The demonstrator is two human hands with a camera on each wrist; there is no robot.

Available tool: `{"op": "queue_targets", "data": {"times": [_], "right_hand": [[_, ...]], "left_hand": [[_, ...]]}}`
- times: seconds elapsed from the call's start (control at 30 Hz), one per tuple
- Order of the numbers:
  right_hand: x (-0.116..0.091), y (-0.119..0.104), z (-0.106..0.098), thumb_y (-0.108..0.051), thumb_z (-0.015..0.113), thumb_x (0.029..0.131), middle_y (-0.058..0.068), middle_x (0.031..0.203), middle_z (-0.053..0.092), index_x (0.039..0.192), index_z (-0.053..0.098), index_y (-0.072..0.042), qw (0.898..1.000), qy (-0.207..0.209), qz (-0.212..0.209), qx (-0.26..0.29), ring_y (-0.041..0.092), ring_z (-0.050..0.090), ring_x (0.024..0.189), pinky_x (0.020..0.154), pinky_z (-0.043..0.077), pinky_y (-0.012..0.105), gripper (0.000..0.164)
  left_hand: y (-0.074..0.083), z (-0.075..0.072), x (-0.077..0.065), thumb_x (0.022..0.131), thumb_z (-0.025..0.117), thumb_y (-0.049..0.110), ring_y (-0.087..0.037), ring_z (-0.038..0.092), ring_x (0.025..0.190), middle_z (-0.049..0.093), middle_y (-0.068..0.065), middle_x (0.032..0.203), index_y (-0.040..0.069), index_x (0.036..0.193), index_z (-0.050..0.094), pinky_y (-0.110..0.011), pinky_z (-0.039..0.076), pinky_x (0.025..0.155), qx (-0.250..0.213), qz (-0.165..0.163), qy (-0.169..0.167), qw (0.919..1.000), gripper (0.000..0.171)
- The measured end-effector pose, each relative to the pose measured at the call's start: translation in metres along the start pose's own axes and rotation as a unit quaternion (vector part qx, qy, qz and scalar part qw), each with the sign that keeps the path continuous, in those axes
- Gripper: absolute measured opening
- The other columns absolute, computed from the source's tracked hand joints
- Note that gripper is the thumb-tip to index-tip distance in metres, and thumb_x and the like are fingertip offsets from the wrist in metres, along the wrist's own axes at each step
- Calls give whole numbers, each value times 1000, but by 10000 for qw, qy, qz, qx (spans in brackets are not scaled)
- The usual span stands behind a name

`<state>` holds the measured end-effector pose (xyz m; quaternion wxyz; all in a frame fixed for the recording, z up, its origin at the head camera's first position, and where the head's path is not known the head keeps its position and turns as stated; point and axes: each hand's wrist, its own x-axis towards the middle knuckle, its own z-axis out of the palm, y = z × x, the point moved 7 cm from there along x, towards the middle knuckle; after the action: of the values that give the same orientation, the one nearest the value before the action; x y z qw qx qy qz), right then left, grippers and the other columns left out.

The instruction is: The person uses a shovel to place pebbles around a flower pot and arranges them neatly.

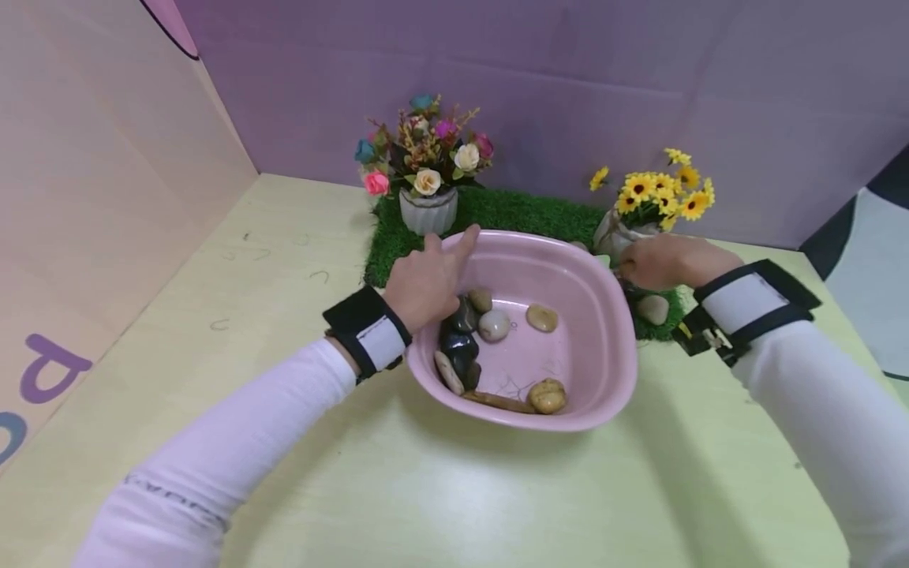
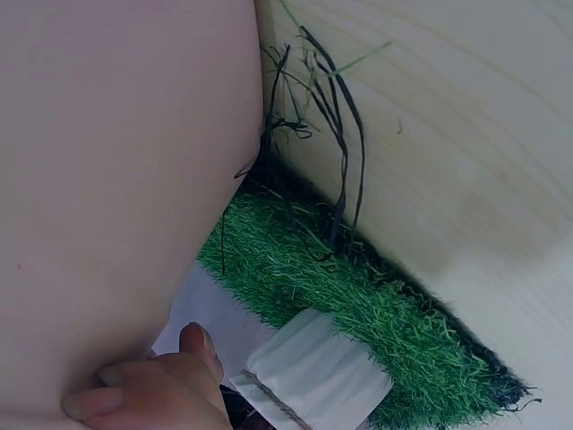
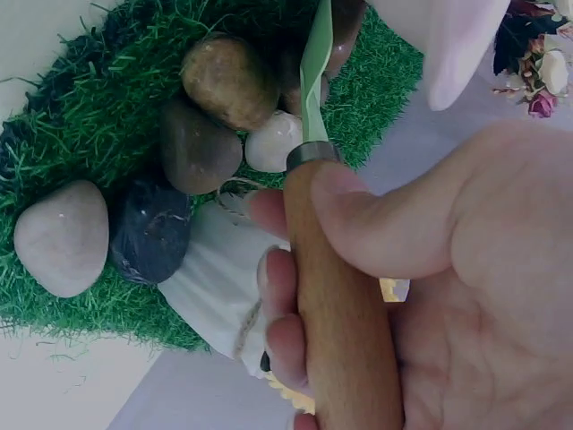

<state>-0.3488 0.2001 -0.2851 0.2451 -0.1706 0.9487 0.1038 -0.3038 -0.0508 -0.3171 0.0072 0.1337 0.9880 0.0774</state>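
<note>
My left hand [image 1: 424,285] grips the left rim of a pink plastic basin [image 1: 618,347], thumb inside and other fingers at the rim. Inside the basin lie several smooth stones, among them a white stone [image 1: 494,325] and dark stones [image 1: 458,345], with a brown stick-like piece [image 1: 499,402] along the near side. Beyond the basin's right rim, my right hand [image 1: 656,260] holds a garden tool by its wooden handle [image 3: 336,287]. Its green metal part [image 3: 316,76] points toward stones on the artificial grass; the far end is cut off in the right wrist view.
A ribbed white pot [image 1: 429,211] of mixed flowers stands on the grass mat [image 1: 507,207] behind the basin. Yellow flowers [image 1: 660,189] rise from a second pot [image 3: 224,269] near my right hand. Loose stones, including a grey-beige stone [image 3: 63,237], lie beside that pot.
</note>
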Motion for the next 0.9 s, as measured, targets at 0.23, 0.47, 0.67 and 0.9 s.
{"op": "queue_targets", "data": {"times": [0.23, 0.47, 0.67, 0.9], "right_hand": [[-11, -6, -12, -20, 39, 102, 8, 72, 48, 100, 64, -3, 9991, 396, 12, -170, 21, 49, 64, 60, 39, 35, 31], [-18, -12, -21, -19, 38, 101, 7, 64, 46, 93, 63, -8, 9956, 793, 283, -417, 22, 50, 61, 54, 38, 34, 28], [-23, -16, -29, -22, 41, 101, 10, 66, 53, 85, 64, -8, 9895, 1043, 536, -850, 31, 56, 70, 62, 46, 47, 32], [-33, -9, -43, -22, 47, 98, 21, 85, 62, 73, 59, -7, 9816, 1279, 828, -1149, 45, 54, 88, 76, 46, 59, 32]], "left_hand": [[0, 0, 0, 87, 71, 23, -31, 63, 67, 49, -30, 130, 27, 160, 11, -39, 54, 53, -7, 21, -16, 10000, 94], [0, 0, -1, 88, 71, 23, -30, 63, 66, 48, -31, 131, 27, 160, 11, -38, 54, 52, 51, 10, -18, 10000, 94], [0, 0, -1, 87, 71, 23, -30, 63, 66, 49, -31, 130, 26, 160, 11, -38, 54, 52, 65, 34, 6, 10000, 94], [0, 0, -1, 88, 71, 24, -30, 63, 66, 50, -30, 128, 26, 160, 11, -38, 54, 51, 111, 48, 9, 9999, 94]]}}
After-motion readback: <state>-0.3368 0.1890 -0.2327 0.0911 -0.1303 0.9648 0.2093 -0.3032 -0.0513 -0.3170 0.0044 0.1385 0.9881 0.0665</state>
